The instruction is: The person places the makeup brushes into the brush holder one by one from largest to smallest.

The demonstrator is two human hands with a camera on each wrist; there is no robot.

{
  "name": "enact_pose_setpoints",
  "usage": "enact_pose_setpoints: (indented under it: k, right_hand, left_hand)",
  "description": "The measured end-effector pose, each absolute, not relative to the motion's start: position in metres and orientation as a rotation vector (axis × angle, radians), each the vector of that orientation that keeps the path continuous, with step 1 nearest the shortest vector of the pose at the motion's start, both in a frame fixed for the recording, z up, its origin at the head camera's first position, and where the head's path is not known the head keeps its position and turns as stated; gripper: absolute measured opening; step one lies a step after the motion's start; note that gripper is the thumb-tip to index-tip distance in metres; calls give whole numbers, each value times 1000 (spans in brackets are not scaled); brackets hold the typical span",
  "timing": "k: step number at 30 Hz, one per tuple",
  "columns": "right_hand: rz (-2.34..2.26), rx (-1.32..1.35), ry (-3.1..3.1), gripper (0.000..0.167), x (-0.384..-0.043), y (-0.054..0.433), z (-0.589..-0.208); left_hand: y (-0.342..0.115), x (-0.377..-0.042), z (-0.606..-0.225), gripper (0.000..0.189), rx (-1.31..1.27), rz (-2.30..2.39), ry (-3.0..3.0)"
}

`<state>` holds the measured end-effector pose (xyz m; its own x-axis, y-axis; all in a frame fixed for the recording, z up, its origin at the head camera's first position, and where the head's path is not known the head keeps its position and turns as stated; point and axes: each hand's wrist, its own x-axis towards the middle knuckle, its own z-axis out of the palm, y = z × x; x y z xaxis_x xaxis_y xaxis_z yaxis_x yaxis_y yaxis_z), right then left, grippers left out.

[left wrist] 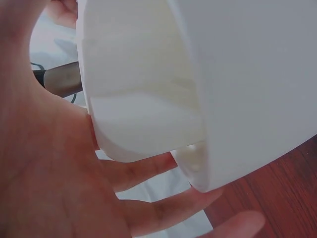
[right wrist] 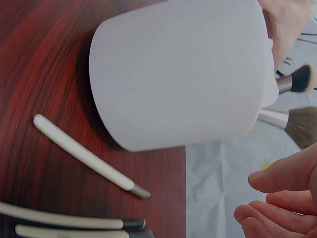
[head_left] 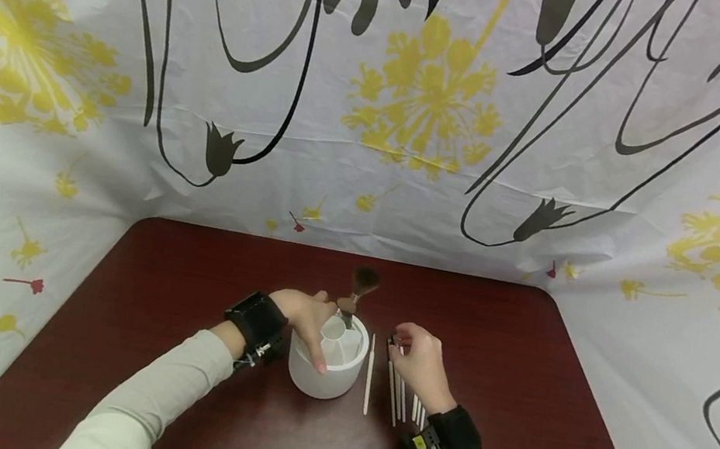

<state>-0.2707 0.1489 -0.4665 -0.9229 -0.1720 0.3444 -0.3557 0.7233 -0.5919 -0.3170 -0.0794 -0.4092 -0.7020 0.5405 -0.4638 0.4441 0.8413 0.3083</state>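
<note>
White cloth sleeve (head_left: 153,388) nearest; white cylindrical compartmented holder (head_left: 321,382) gripped by left hand (head_left: 305,319) — fingers clamped round it. Right of holder: slim cream-handled tools (right wrist: 69,216) laid, right hand (head_left: 421,356) held near — fingertips apart.

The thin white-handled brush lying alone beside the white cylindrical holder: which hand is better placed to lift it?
Right hand, probably: seemingly empty and near that brush, while the left hand grips the holder.

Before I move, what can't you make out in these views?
Head view: the lower ends of the standing brushes, hidden inside the cup.
Head view: the far ends of some lying brushes, covered by the right hand.
Left wrist view: part of the cup, cut off by the top and right edges.
Right wrist view: most of the right hand, past the right edge.
</note>
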Motion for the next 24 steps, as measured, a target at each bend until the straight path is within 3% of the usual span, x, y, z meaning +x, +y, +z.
enact_pose_setpoints:
  k: [9, 24]
  right_hand:
    - [998, 333, -2723, 25, -275, 165, -470]
    - [946, 212, -2854, 27, -282, 176, -494]
  left_hand:
    - [-79, -318, -408, 97, 743, 264, 2472]
    - [-83, -317, -408, 113, 686, 332, 2459]
